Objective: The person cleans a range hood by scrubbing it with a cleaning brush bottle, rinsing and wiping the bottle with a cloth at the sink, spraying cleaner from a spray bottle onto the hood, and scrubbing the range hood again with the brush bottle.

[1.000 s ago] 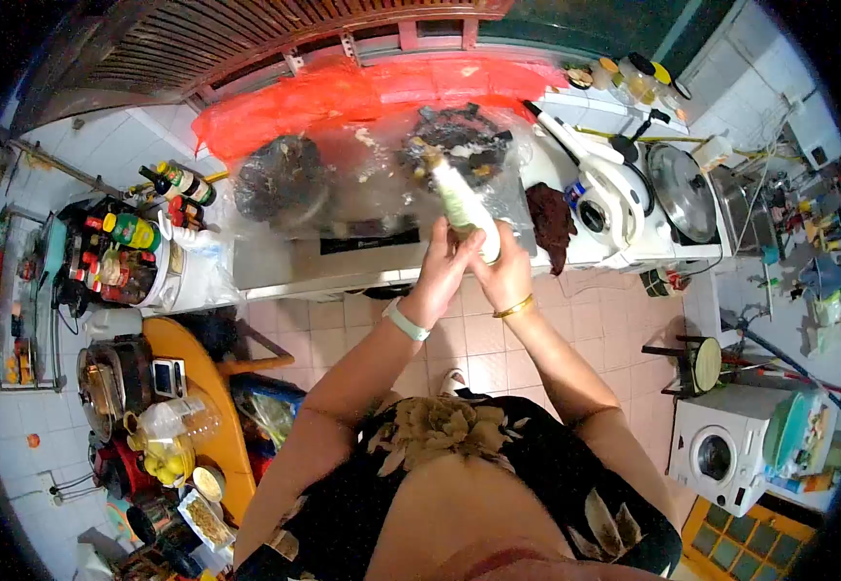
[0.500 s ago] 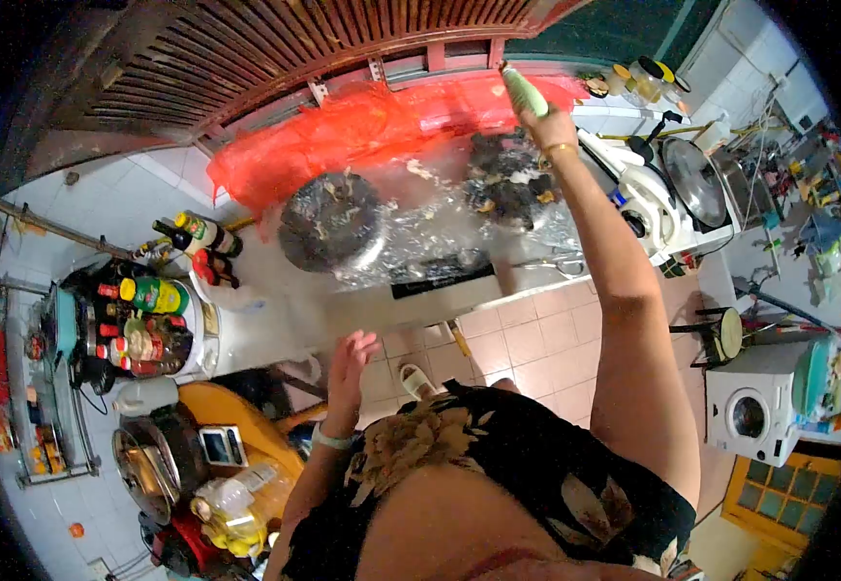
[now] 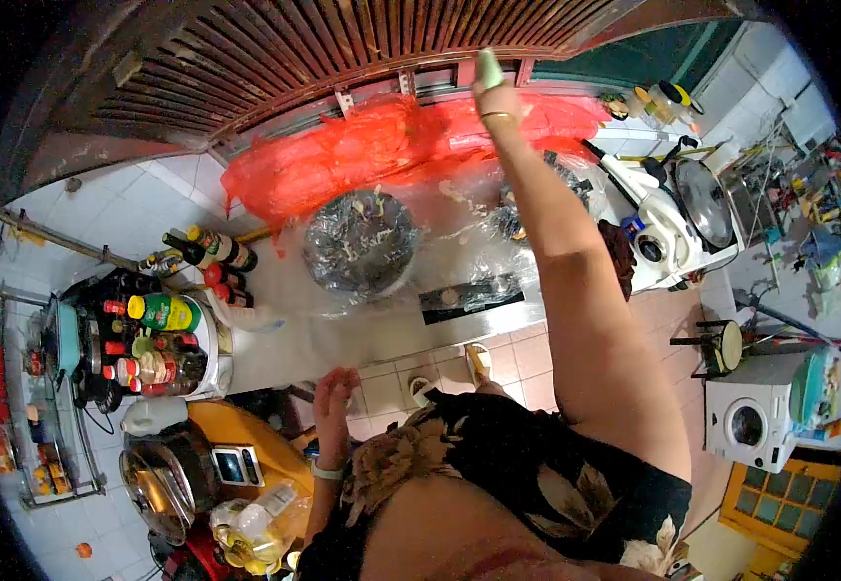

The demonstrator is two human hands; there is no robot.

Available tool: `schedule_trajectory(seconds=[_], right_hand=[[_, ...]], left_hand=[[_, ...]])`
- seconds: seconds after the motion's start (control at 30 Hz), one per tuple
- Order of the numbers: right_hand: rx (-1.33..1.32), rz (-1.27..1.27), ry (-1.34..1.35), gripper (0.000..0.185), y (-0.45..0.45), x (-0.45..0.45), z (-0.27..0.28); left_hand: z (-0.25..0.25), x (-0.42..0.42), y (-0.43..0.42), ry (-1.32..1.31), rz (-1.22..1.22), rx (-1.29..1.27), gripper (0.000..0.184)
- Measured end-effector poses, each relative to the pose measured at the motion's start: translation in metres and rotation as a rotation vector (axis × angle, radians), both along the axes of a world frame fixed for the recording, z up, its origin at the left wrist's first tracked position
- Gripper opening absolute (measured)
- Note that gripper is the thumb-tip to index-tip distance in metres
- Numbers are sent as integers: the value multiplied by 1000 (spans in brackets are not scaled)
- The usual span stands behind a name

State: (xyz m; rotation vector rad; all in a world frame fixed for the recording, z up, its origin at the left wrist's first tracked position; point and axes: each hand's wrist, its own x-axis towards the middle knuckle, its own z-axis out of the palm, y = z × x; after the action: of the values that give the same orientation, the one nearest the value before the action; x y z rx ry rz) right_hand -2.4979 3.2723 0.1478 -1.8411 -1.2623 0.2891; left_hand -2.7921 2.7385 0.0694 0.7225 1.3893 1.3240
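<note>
My right hand (image 3: 500, 100) is raised at the end of an outstretched arm and wraps round a light green bottle-like object (image 3: 488, 68). Its top end points at the lower edge of the brown slatted range hood (image 3: 362, 58); the exact kind is unclear. Behind the hand, red plastic film (image 3: 343, 145) covers the backsplash. My left hand (image 3: 333, 402) hangs in front of the counter edge, open, with nothing in it. Beneath the arm, the stove top lies under clear plastic wrap, with a wrapped left burner (image 3: 362, 242) and a right burner partly hidden by my forearm.
Sauce bottles (image 3: 222, 249) and a crowd of jars (image 3: 168, 312) stand at left. A white appliance (image 3: 655, 232), a dark brown cloth (image 3: 618, 257) and a glass lid (image 3: 703, 201) are on the right. Low down are a stool (image 3: 727, 346), a washing machine (image 3: 751, 412) and a pot (image 3: 159, 474).
My right hand has moved left and up with the light green object, closer to the hood. My left hand has shifted slightly left and down. The dark brown cloth now shows beside my arm.
</note>
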Motion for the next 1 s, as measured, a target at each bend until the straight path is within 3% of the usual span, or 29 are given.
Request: schedule_trajectory(seconds=[0.07,0.2,0.27,0.5,0.63,0.83,0.87,0.93,1.0], right_hand=[[-38,112,-24,61,-28,-36,9],[100,305,-11,60,-67,-45,15],[249,385,152,57,-93,-25,31],[514,663,646,34,-182,-3,173],[512,640,727,33,-157,-28,162],[252,458,715,42,-72,-46,29],[157,374,649,46,-20,-37,-29],[230,390,673,45,-66,-42,10],[351,442,797,42,-150,-50,89]], left_hand=[[-1,-2,0,-85,38,8,35],[7,-11,9,46,15,10,36],[10,-14,12,58,39,66,36],[6,-15,9,42,7,58,33],[16,-11,23,0,-44,78,34],[3,-19,23,80,-39,41,33],[6,-21,21,82,-44,43,33],[14,-25,18,145,-45,46,33],[8,-30,11,101,-27,42,33]])
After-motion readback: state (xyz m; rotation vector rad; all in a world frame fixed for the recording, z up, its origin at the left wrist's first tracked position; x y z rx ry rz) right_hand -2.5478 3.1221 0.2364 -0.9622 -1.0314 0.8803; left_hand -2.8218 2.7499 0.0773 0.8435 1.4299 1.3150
